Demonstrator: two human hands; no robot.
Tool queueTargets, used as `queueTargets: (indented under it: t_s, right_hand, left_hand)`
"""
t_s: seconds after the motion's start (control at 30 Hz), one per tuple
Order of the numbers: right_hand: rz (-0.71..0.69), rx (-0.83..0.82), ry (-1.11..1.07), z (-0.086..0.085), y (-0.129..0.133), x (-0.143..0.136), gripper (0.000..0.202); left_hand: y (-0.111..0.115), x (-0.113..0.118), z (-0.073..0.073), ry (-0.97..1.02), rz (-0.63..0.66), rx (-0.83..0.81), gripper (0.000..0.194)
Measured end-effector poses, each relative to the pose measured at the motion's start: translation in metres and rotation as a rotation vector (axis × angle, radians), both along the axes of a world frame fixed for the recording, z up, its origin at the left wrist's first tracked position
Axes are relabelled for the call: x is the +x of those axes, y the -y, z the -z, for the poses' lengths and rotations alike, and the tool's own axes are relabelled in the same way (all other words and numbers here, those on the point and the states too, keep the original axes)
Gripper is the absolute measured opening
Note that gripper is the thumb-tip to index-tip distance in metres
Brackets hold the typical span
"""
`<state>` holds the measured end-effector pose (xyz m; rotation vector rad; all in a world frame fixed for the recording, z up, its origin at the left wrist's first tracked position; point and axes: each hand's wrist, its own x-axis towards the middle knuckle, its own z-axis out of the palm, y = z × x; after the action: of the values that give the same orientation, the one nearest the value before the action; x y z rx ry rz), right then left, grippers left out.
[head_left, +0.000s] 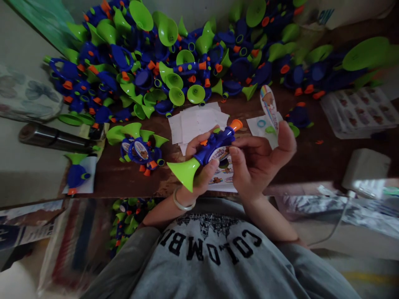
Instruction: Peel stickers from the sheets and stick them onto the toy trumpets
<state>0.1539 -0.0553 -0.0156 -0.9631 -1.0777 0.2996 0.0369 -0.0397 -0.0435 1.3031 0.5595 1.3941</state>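
My left hand (202, 174), with a bangle at its wrist, is closed around a blue toy trumpet (215, 145) with a lime green bell and an orange mouthpiece. An oval printed sticker (220, 154) lies on the trumpet's side. My right hand (257, 160) pinches the trumpet at its right end, thumb and forefinger by the sticker's edge. A long rainbow sticker (269, 107) stands up from a raised finger of that hand. Under the trumpet lies a sticker sheet (218, 180), partly hidden by my hands.
A big heap of toy trumpets (174, 74) fills the table's back. Several stickered trumpets (139, 149) sit at left, near a steel flask (56, 138). White papers (199, 124) lie mid-table. Stacked sticker sheets (358, 112) and a white charger (366, 172) are at right.
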Motion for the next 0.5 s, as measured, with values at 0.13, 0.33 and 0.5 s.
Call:
queueTargets:
  t_s: [0.13,0.33,0.5]
  right_hand:
    - [0.082,0.001,0.104,-0.003,-0.004,0.005,0.075]
    - [0.123,-0.04,0.173,-0.009,-0.007,0.01,0.071]
    - [0.121,-0.011,0.156,-0.01,-0.005,0.009,0.075]
  left_hand:
    - [0.0,0.003,-0.001,0.057,-0.017,0.044,0.059]
    - [0.002,0.003,-0.011,0.093,0.04,0.045,0.052]
    - [0.0,0.005,-0.008,0.062,-0.01,0.065,0.053]
